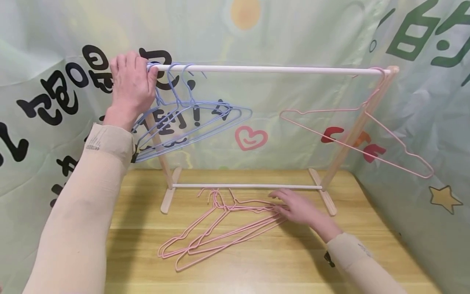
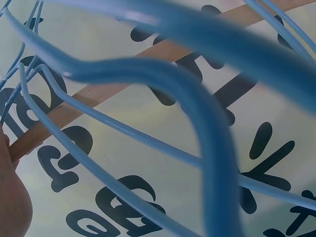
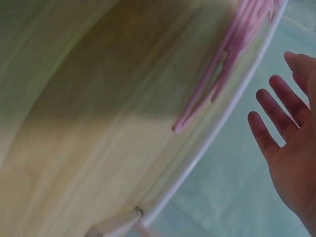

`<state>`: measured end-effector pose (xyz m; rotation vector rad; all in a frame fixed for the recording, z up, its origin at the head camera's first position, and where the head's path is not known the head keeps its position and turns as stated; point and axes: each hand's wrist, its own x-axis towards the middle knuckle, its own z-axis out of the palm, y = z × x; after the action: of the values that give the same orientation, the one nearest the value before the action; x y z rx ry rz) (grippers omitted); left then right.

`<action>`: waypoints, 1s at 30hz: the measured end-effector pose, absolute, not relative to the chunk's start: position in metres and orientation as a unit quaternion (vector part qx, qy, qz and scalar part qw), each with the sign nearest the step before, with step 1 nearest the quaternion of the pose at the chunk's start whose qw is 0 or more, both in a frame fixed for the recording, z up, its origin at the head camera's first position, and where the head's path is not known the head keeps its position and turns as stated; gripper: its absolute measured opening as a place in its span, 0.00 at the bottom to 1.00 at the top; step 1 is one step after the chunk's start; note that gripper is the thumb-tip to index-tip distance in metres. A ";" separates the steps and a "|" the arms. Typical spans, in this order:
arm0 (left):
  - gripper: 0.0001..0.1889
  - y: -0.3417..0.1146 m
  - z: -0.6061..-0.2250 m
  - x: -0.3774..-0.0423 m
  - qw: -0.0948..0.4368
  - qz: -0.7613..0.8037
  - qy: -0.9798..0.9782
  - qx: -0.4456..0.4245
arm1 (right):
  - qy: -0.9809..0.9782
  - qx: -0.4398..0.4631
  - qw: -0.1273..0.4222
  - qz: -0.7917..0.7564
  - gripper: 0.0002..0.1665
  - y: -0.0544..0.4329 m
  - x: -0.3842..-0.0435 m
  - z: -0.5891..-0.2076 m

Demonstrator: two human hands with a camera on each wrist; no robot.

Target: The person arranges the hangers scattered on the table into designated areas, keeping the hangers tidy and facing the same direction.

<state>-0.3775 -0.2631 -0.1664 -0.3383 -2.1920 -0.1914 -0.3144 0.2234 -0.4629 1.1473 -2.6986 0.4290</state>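
Observation:
My left hand (image 1: 132,83) grips the top left corner of a clothes rack, its thumb beside the white top rail (image 1: 271,70). Several blue hangers (image 1: 211,101) hang from the rail right next to it; in the left wrist view a blue hanger (image 2: 217,163) crosses close to the camera. Several pink hangers (image 1: 227,208) lie overlapping on the wooden table below. Over their right ends is my right hand (image 1: 299,208), fingers loosely extended. The right wrist view shows this hand (image 3: 296,153) with spread fingers and nothing in them.
One pink hanger (image 1: 319,110) hangs at the rail's right end, by the wooden post (image 1: 361,116). A lower white bar (image 1: 246,186) joins the rack's feet just behind the loose hangers. Printed cloth (image 1: 293,32) surrounds the wooden table (image 1: 257,277) at the back and sides.

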 end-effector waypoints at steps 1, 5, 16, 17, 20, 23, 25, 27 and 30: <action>0.30 -0.263 -0.166 -0.377 0.441 -0.077 -0.884 -0.136 | -0.905 0.391 0.083 0.142 0.25 0.221 -0.316 -0.466; 0.30 -0.262 -0.167 -0.378 0.434 -0.079 -0.888 -0.131 | -0.888 0.425 0.089 0.148 0.16 0.212 -0.323 -0.477; 0.30 -0.263 -0.168 -0.378 0.439 -0.084 -0.884 -0.134 | -0.859 0.464 0.129 0.172 0.11 0.204 -0.330 -0.498; 0.30 -0.262 -0.168 -0.378 0.439 -0.084 -0.884 -0.135 | -0.861 0.460 0.128 0.173 0.10 0.204 -0.330 -0.499; 0.30 -0.261 -0.168 -0.378 0.438 -0.082 -0.886 -0.133 | -0.871 0.444 0.116 0.175 0.09 0.204 -0.330 -0.501; 0.31 -0.261 -0.167 -0.379 0.435 -0.079 -0.888 -0.128 | -0.879 0.431 0.103 0.177 0.09 0.202 -0.331 -0.502; 0.31 -0.262 -0.166 -0.379 0.435 -0.077 -0.888 -0.127 | -0.881 0.428 0.101 0.177 0.09 0.202 -0.331 -0.502; 0.31 -0.262 -0.166 -0.379 0.436 -0.077 -0.888 -0.127 | -0.881 0.427 0.103 0.177 0.10 0.201 -0.332 -0.503; 0.31 -0.263 -0.166 -0.379 0.437 -0.078 -0.887 -0.129 | -0.880 0.428 0.113 0.175 0.09 0.201 -0.332 -0.504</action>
<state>-0.3786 -0.2626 -0.1663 -0.3200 -2.2054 -0.1937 -0.3317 0.2006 -0.5036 1.2549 -2.5805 0.5147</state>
